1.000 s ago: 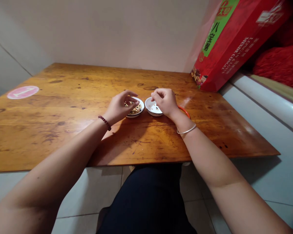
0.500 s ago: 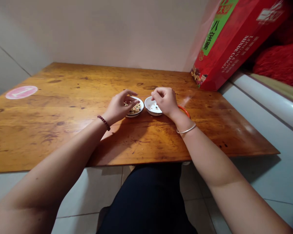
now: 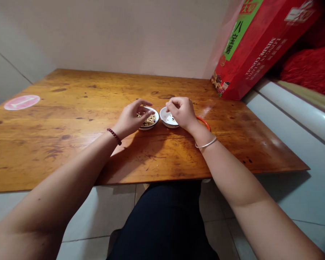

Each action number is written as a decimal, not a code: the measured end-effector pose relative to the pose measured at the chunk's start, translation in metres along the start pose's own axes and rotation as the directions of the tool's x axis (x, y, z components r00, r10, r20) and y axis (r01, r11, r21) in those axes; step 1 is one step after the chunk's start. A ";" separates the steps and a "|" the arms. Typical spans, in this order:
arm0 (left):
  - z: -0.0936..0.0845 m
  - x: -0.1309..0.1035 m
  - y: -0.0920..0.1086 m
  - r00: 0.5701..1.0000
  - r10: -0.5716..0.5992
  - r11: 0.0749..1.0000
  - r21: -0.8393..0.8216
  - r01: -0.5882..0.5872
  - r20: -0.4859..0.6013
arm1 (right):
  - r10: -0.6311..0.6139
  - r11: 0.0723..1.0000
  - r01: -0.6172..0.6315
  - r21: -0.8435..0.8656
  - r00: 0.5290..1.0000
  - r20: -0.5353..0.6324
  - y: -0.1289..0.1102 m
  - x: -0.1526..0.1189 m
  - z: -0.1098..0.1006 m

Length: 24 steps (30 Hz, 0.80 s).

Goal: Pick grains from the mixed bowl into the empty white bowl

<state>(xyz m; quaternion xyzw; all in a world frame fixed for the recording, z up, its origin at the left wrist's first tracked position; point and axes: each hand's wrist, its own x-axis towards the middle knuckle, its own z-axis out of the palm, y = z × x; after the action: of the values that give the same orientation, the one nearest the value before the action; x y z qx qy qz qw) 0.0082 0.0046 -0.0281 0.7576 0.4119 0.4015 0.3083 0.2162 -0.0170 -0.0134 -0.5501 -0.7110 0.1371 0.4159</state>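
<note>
Hands (image 3: 131, 116) have barely shifted above the bowls (image 3: 164, 118).

On wooden surface (image 3: 56, 144), logged two bowls (image 3: 169, 125), orange loop (image 3: 206, 124), red box (image 3: 257, 54) at far right corner, pink oval (image 3: 21, 102) near left edge.

Left of the left hand (image 3: 132, 116), the worktop (image 3: 59, 119) lies open, and a broad strip runs between the bowls and the far wall (image 3: 138, 36). The near side opens between the forearms. The left hand blocks the left bowl (image 3: 157, 117) from the left; the right hand (image 3: 183, 111) and an orange ring (image 3: 206, 124) crowd the right bowl (image 3: 164, 116). Only a narrow gap parts the bowls. A red box (image 3: 249, 65) bars the far right corner.
</note>
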 end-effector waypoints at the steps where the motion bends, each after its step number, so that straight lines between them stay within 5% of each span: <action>1: 0.000 0.000 0.000 1.000 -0.003 1.000 0.004 0.003 -0.003 | 0.006 1.000 -0.006 -0.016 1.000 -0.001 0.000 0.000 0.000; 13: 0.000 0.003 -0.006 0.997 0.080 0.982 0.168 -0.080 0.010 | -0.010 0.996 0.015 -0.084 0.998 0.057 -0.001 -0.001 0.001; 24: 0.001 -0.001 -0.001 0.990 0.125 0.984 0.120 -0.132 0.064 | -0.089 0.996 0.088 0.008 0.985 0.148 -0.001 -0.006 0.011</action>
<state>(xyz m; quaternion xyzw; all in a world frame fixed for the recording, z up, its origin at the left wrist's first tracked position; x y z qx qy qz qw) 0.0090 0.0042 -0.0296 0.8114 0.3774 0.3727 0.2454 0.2080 -0.0196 -0.0218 -0.5060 -0.7636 0.1596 0.3679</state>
